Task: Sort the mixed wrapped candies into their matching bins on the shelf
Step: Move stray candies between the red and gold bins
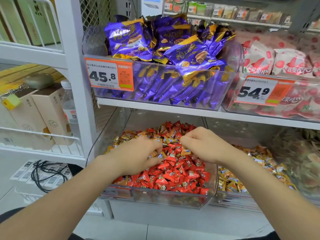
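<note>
Shop aisle, brightly and evenly lit. White metal shelf (155, 104) across the middle, fixed to a broad white upright (76, 75), with a diamond-mesh back panel (97, 13) behind. To the left, white wire racks (43, 135) stocked with tall beige cartons (52, 111) and a clear plastic bottle (68, 101). Below those, a tangled black cable (46, 174) lying on flat barcoded packs (22, 170). Underfoot, pale grey floor tiles (190, 229).

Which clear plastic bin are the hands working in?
The lower-shelf clear plastic bin heaped with red wrapped candies; left hand and right hand reach into it.
</note>
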`<state>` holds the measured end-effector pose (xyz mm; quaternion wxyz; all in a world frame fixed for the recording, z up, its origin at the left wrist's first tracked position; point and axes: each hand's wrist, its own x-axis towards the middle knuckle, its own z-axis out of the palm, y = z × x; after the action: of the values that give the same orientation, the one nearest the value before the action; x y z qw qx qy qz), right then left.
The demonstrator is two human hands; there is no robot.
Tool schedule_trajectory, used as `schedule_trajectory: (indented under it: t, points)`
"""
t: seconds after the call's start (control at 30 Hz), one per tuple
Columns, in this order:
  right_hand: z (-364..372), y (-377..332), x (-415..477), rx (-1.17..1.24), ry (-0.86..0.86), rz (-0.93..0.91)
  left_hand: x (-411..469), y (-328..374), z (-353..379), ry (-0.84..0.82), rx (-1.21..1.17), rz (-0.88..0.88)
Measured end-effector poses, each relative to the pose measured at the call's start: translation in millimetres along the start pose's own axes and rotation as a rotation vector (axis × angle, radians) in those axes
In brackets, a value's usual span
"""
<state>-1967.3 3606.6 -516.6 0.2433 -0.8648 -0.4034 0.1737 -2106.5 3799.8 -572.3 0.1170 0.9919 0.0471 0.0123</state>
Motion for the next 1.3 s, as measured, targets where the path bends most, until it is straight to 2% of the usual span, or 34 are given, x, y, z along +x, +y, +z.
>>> schedule_trajectory:
  t: [0.17,0.4,0.57,0.83,0.9,1.0,1.07,1.13,1.2,1.3]
  points:
    - [3.0,2.1,-2.8,0.005,0.086,-0.023,0.2,7.3,-10.2,0.108,-0.072,-0.023]
    - [-12.5,10.1,-20.4,0.349,0.099,0.02,5.3,49.4,-24.5,0.275,-0.341,-0.023]
    - [-36.5,40.7,-47.5,0.519,0.171,0.073,16.5,100.9,-20.8,0.356,-0.398,0.039]
    - [-57.5,145.7,-76.9,0.563,0.188,0.333,62.3,194.9,2.9,0.078,-0.739,0.116]
    - [-60.7,172.7,-79.8,0.556,0.248,0.394,78.8,217.5,8.7,0.057,-0.724,0.085]
    - [-66.1,202.6,-83.0,0.512,0.371,0.479,105.9,241.6,20.9,0.127,-0.576,-0.029]
    - [-69.8,213.3,-83.1,0.474,0.455,0.481,123.8,250.4,28.8,0.088,-0.604,-0.105]
    - [-72.5,216.7,-81.6,0.49,0.487,0.44,139.3,250.8,35.1,-0.099,-0.608,-0.162]
    - [-74.1,213.0,-79.4,0.543,0.442,0.362,149.3,245.1,39.3,-0.245,-0.535,-0.168]
    - [-75.2,204.9,-76.5,0.457,0.363,0.252,148.5,232.5,35.0,-0.175,-0.403,-0.026]
